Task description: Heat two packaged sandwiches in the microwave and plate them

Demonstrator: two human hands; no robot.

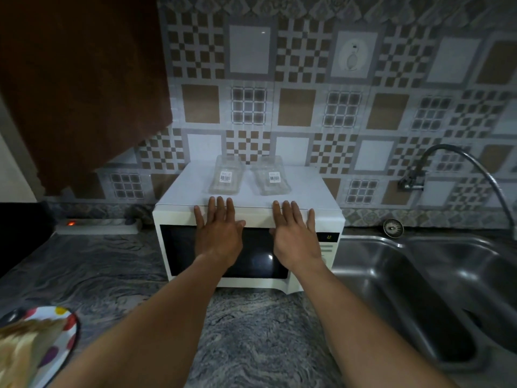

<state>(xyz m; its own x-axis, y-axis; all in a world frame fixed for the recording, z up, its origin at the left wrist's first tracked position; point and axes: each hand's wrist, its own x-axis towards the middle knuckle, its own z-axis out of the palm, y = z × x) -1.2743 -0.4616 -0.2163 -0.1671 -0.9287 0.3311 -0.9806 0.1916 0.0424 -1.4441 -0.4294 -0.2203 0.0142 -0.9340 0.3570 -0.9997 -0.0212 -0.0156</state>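
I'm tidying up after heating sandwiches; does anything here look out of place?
Only the two clear plastic sandwich packs stand out. They lie side by side on top of the white microwave and look empty, like leftover wrapping. Nothing appears spilled or damaged.

Microwave [181,247] stands mid-worktop [251,331], back to the wall. On its top, toward the rear: left package [226,177] and right package [272,179], side by side, just apart. Left hand [218,233] and right hand [296,236] lie flat before the upper door, each in front of its own package; straight fingers [221,204] reach the top front edge. Sink [363,264] right of the microwave, tap [461,161] on the wall behind it. Power strip [98,226] behind-left, along the wall. Plate [73,323] near left, sandwich [25,345] on it.
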